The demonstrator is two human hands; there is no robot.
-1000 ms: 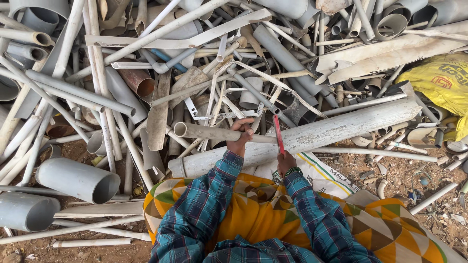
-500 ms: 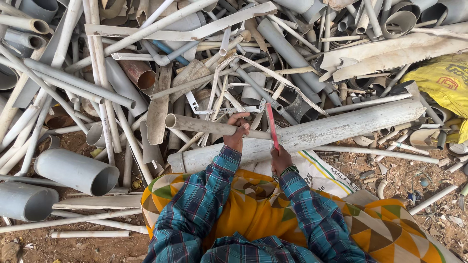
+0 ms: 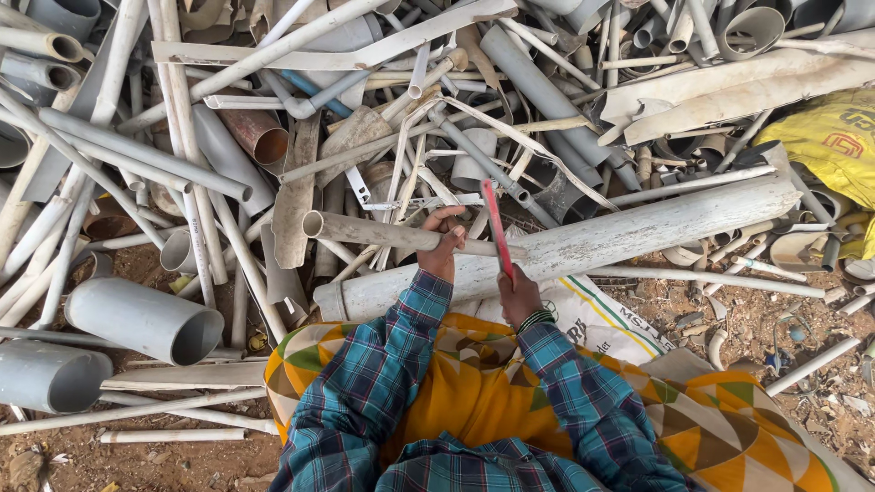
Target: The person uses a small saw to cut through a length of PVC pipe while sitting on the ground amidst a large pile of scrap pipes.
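Since a moment ago we have tilted the red blade (image 3: 496, 226) more upright over the thin pipe (image 3: 383, 233), which has barely shifted, so the work looks underway. Our left hand (image 3: 443, 244) has its grip clenched around that pipe, pinning it across the thick white pipe (image 3: 638, 235) atop the scrap heap. Our right hand (image 3: 519, 293) grasps the blade's lower end.

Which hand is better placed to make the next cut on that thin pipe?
Probably the right hand. It grips the red saw blade, whose edge lies across the thin pipe. The left hand is wrapped around that pipe, steadying it on the big white pipe.
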